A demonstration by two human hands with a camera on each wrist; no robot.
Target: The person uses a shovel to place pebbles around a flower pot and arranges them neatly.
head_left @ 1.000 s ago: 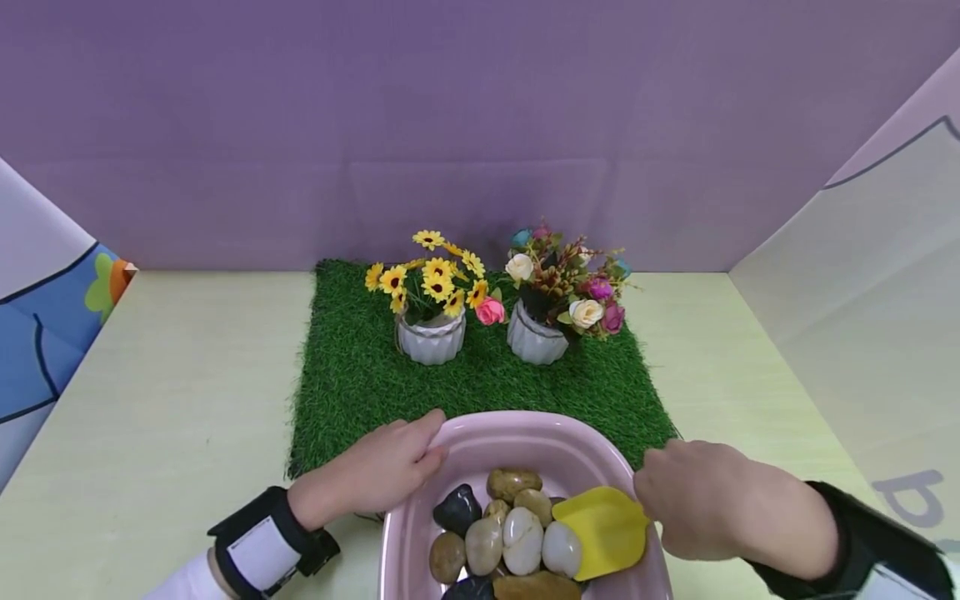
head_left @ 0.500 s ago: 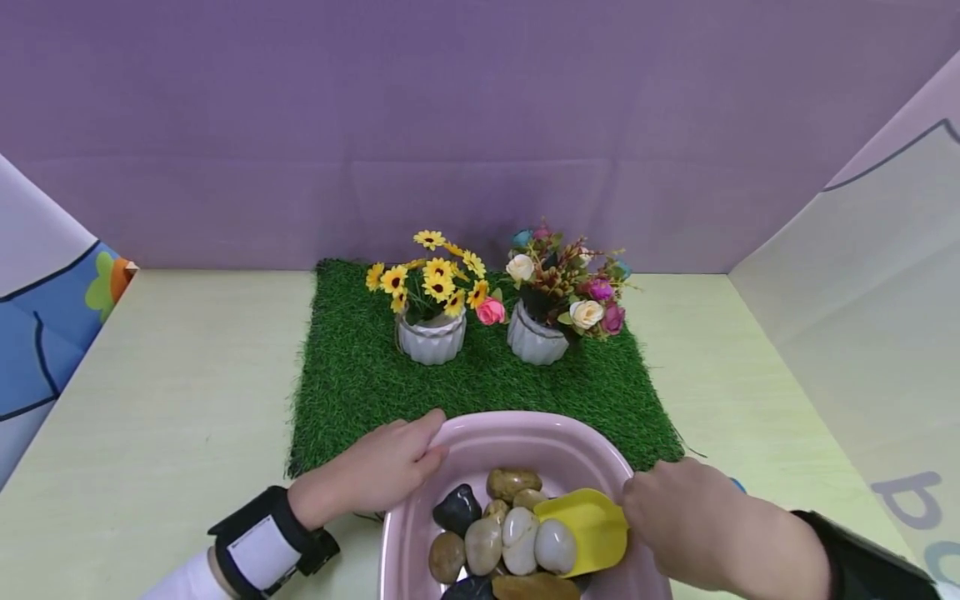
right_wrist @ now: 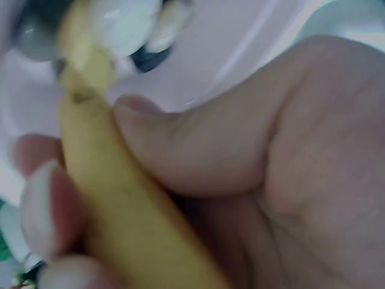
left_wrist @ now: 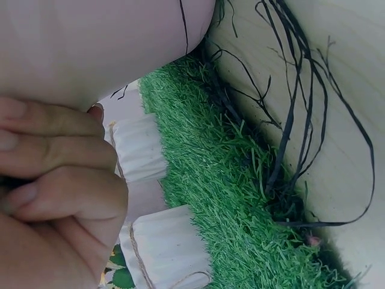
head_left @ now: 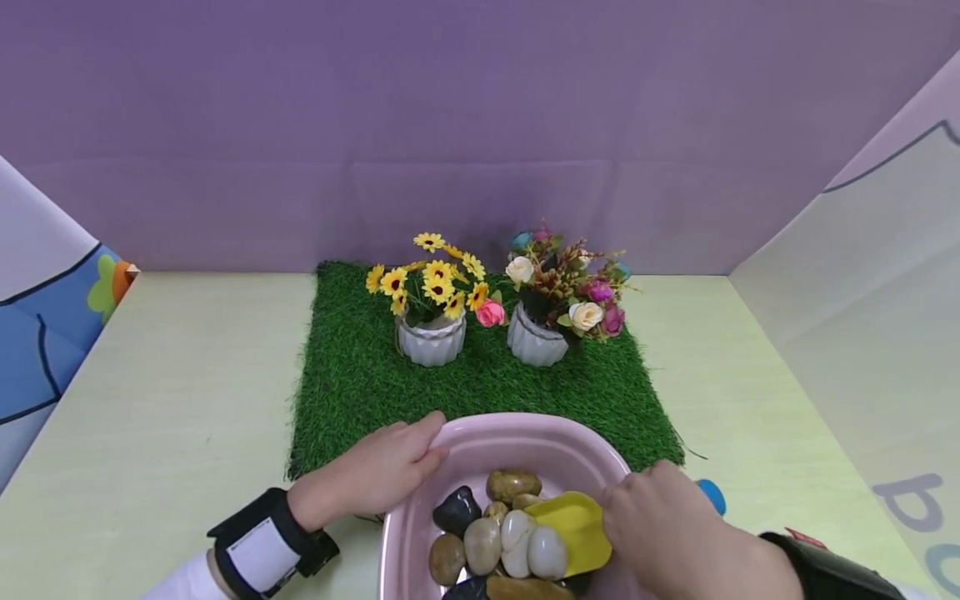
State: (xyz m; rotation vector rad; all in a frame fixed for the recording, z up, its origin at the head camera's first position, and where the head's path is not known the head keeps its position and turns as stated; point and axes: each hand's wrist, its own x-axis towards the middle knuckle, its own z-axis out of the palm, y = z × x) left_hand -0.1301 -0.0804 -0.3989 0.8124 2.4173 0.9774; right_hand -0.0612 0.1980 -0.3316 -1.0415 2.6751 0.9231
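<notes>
A pink basin [head_left: 517, 427] with smooth pebbles inside stands at the front of the turf mat. My left hand [head_left: 378, 468] grips its left rim; in the left wrist view the curled fingers [left_wrist: 60, 153] lie under the basin's edge. With my right hand [head_left: 667, 527] I hold a yellow toy shovel [head_left: 576, 527] by its handle, thumb along one side and fingers round the other. The shovel's blade is down in the basin, its edge behind a white pebble [head_left: 547, 552] and a streaked one [head_left: 516, 540]. A black pebble [head_left: 457, 510] lies at the basin's left.
On the green turf mat [head_left: 360, 375] behind the basin stand a white pot of yellow flowers [head_left: 431, 340] and a pot of mixed flowers [head_left: 537, 337]. A blue round object [head_left: 711, 497] shows beside my right wrist. Dark loose strands [left_wrist: 289, 120] trail from the mat's edge.
My right hand and the shovel have moved left across the basin, pushing in against the pale pebbles, which have shifted slightly left. The blue object has come into sight. My left hand stays put.
</notes>
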